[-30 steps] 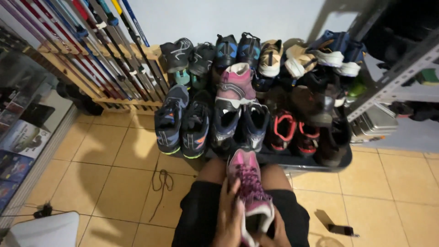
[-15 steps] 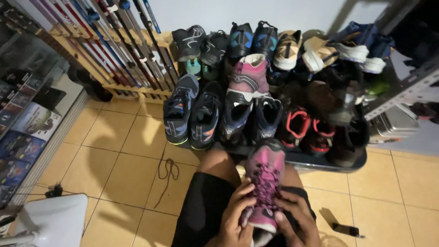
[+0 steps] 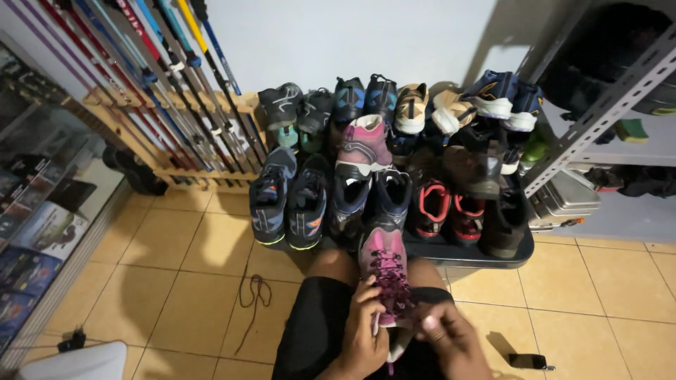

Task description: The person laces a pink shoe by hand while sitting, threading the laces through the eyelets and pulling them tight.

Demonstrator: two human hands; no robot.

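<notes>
At nine o'clock we see a glass display case (image 3: 42, 211) holding flat, rectangular printed packages (image 3: 49, 229) in dark blue, grey and pale tones, lying face up in rows; their print is too small to make out.

At six o'clock we hold a magenta hiking shoe (image 3: 384, 271) on our lap, toe pointing to twelve, with a grey toe cap, purple laces criss-crossed up the front and a pale lining at the collar. Our left hand (image 3: 362, 331) curls around the shoe's left side, fingers closed on the laces and upper. Our right hand (image 3: 451, 334) presses against the collar from four o'clock, fingers bent; how firmly it grips we cannot tell.

Toward twelve, a black tray (image 3: 493, 255) carries packed rows of shoes. A loose dark lace (image 3: 252, 290) lies on the tiled floor (image 3: 176, 260) at eight o'clock.
</notes>
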